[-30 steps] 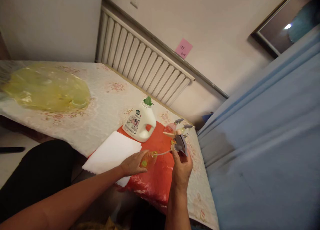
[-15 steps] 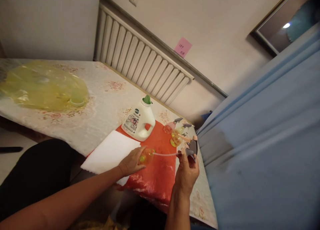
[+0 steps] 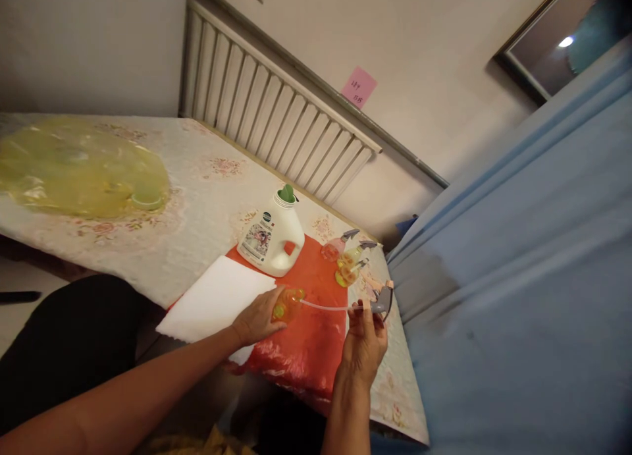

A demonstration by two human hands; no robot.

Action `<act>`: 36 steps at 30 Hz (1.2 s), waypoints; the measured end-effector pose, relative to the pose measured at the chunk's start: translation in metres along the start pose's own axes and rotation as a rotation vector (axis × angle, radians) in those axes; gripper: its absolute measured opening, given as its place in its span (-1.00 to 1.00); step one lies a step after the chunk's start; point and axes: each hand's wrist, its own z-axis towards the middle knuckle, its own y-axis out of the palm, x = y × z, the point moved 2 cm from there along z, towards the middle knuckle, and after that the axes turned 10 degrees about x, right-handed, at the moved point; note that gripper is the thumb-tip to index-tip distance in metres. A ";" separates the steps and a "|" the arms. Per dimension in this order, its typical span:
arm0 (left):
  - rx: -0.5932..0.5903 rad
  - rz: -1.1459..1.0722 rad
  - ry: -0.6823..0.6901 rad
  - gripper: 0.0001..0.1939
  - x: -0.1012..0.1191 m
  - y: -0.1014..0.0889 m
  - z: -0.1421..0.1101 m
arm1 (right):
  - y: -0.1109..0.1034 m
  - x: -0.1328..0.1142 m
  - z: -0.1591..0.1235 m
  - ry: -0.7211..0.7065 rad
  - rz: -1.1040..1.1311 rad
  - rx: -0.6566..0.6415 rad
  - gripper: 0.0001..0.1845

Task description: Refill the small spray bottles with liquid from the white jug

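Observation:
My left hand (image 3: 264,315) is wrapped round a small clear yellow bottle (image 3: 291,303), tilted over a red plastic sheet (image 3: 323,336). In my right hand (image 3: 368,333) is a grey spray trigger head (image 3: 382,301). Its thin clear dip tube (image 3: 326,307) runs left, and the tube's tip is at the bottle's mouth; whether it is inside I cannot tell. Behind my hands a white jug (image 3: 276,241) with a green spout stands upright. Small spray bottles, one pink (image 3: 334,249) and others yellow (image 3: 345,270), stand close together beyond my right hand.
White paper (image 3: 217,300) lies left of the red sheet. A yellow plastic bag (image 3: 79,172) with something inside rests on the flowered tablecloth (image 3: 197,198). A radiator (image 3: 271,93) lines the wall behind, and a blue curtain (image 3: 494,277) hangs at the right.
The view has shifted slightly. My right hand has turned the spray head a little, and the tube still reaches the bottle's mouth. My left hand keeps its hold.

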 end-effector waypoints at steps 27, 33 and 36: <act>0.010 -0.053 0.007 -0.06 -0.001 -0.001 -0.001 | -0.065 0.070 0.034 0.226 -0.212 0.015 -0.55; 0.011 -0.060 0.021 -0.05 -0.002 -0.001 -0.002 | -0.065 0.098 0.035 0.304 -0.283 -0.024 -0.57; 0.007 -0.057 0.021 -0.03 -0.002 -0.001 -0.002 | -0.058 0.111 0.033 0.346 -0.297 -0.071 -0.60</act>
